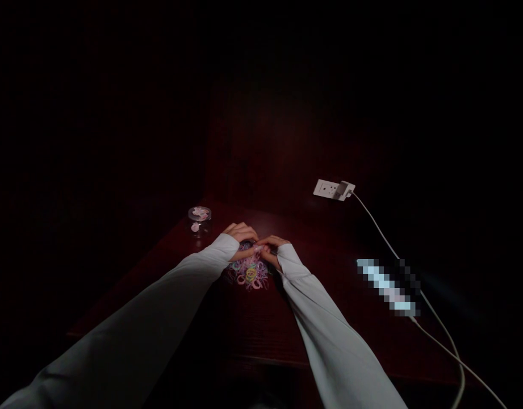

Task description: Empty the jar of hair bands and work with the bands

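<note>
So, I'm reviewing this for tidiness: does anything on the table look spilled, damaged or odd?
No damage shows, and the clear jar stands upright. The colourful loops lie loosely heaped, which could look spilled. Oddest is the pixelated patch at right, hiding what lies there.

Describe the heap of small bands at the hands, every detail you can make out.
The heap of bands is a loose tangle of small, thin loops, mostly pink and purple, with touches of blue-green and a yellow ring. Pale pink rings show at its near edge. They look like soft elastic, though the dim light leaves that unsure. It lies spread on the dark reddish table. The left hand and right hand meet at its far part, partly hiding it.
</note>
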Tool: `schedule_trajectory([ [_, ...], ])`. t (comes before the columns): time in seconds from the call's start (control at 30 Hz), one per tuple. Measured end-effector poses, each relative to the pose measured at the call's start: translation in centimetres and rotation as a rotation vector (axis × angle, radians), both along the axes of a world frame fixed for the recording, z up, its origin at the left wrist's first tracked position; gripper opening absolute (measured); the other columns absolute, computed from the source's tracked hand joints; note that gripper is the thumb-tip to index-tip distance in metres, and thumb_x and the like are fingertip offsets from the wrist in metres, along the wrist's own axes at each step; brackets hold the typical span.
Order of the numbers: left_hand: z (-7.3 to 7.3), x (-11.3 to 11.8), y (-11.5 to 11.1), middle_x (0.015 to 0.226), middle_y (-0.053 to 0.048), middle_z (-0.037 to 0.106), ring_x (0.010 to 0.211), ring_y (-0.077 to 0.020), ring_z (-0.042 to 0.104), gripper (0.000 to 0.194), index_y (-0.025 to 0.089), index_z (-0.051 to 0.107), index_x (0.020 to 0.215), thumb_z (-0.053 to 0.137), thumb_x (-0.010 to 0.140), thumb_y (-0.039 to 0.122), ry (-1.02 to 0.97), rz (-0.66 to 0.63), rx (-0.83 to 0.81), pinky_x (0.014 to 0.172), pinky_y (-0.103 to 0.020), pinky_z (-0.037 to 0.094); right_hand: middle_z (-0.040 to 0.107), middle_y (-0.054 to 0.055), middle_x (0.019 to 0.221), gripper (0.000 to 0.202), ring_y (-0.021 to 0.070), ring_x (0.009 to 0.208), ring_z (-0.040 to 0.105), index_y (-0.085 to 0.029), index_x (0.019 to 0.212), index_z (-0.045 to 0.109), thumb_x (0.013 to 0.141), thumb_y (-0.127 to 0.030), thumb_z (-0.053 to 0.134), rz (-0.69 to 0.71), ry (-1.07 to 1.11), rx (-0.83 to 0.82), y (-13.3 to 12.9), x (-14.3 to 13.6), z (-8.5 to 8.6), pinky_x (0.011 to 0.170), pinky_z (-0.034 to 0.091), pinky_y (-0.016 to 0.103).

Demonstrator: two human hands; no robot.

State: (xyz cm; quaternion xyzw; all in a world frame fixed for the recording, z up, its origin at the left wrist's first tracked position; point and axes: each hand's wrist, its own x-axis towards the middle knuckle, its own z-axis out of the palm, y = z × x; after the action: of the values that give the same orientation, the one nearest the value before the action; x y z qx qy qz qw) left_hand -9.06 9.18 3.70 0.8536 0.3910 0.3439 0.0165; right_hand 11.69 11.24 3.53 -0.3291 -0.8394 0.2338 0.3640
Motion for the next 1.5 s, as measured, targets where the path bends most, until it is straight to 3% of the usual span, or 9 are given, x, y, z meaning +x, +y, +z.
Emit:
schedule_trajectory([
  [0.23, 0.5, 0.0, -0.5, 0.103, -0.004, 0.071, 0.100, -0.0225, 0.058, 0.034, 0.021, 0.068, 0.105, 0.054, 0.092, 0.049, 0.034, 0.032, 0.008, 0.087, -0.034, 0.037, 0.075, 0.008, 0.091, 0.035, 0.0163, 0.073, 0.066, -0.018, 0.097, 0.074, 0.075, -0.045, 0.074, -0.036, 0.181, -0.276, -0.4, -0.1, 0.5, 0.070, 0.054, 0.029],
  [0.33, 0.2, 0.0, 0.0, 0.094, -0.003, 0.071, 0.093, -0.0212, 0.058, 0.032, 0.021, 0.067, 0.100, 0.057, 0.091, 0.050, 0.023, 0.050, 0.001, 0.085, -0.033, 0.037, 0.076, 0.008, 0.094, 0.039, 0.0165, 0.074, 0.068, -0.018, 0.099, 0.072, 0.072, -0.045, 0.078, -0.019, 0.213, -0.316, -0.4, -0.4, 0.1, 0.070, 0.055, 0.028],
  [0.47, -0.2, -0.2, 0.6, 0.088, -0.001, 0.071, 0.090, -0.0187, 0.058, 0.022, 0.022, 0.067, 0.100, 0.053, 0.095, 0.038, -0.006, 0.053, 0.011, 0.084, -0.032, 0.036, 0.077, 0.008, 0.093, 0.039, 0.0165, 0.077, 0.071, -0.019, 0.095, 0.073, 0.068, -0.045, 0.082, -0.009, 0.295, -0.335, -0.4, -0.5, -0.1, 0.074, 0.056, 0.029],
  [0.6, -0.2, -0.2, 0.6, 0.088, -0.001, 0.070, 0.088, -0.0179, 0.058, 0.021, 0.021, 0.067, 0.097, 0.049, 0.096, 0.031, -0.006, 0.090, 0.031, 0.082, -0.032, 0.035, 0.075, 0.006, 0.085, 0.033, 0.0142, 0.071, 0.067, -0.019, 0.091, 0.073, 0.072, -0.044, 0.078, -0.024, 0.299, -0.297, -0.4, 0.0, 0.6, 0.068, 0.052, 0.025],
  [0.8, 0.5, -0.1, -0.4, 0.084, 0.000, 0.069, 0.087, -0.0172, 0.058, 0.019, 0.021, 0.067, 0.093, 0.056, 0.095, 0.036, 0.030, 0.043, 0.035, 0.082, -0.031, 0.035, 0.062, -0.001, 0.066, 0.023, 0.0101, 0.059, 0.049, -0.019, 0.071, 0.072, 0.074, -0.042, 0.076, -0.084, -0.019, -0.053, -0.8, 0.9, 1.2, 0.057, 0.037, 0.022],
  [1.13, 0.1, -0.2, -0.1, 0.083, -0.001, 0.069, 0.087, -0.0172, 0.058, 0.022, 0.020, 0.068, 0.092, 0.052, 0.096, 0.035, 0.068, 0.013, 0.047, 0.081, -0.031, 0.033, 0.066, -0.001, 0.068, 0.011, 0.0124, 0.065, 0.057, -0.019, 0.072, 0.075, 0.072, -0.031, 0.077, -0.099, -0.097, -0.029, 0.7, 0.7, -0.3, 0.066, 0.041, 0.023],
  [1.5, -0.6, 0.2, 0.4, 0.082, 0.000, 0.068, 0.085, -0.0177, 0.057, 0.017, 0.021, 0.070, 0.090, 0.057, 0.092, 0.031, 0.095, 0.031, 0.060, 0.080, -0.032, 0.033, 0.069, 0.001, 0.078, 0.014, 0.0137, 0.071, 0.059, -0.021, 0.082, 0.078, 0.078, -0.034, 0.075, -0.032, -0.116, -0.001, 0.1, 1.1, 0.1, 0.073, 0.044, 0.025],
])
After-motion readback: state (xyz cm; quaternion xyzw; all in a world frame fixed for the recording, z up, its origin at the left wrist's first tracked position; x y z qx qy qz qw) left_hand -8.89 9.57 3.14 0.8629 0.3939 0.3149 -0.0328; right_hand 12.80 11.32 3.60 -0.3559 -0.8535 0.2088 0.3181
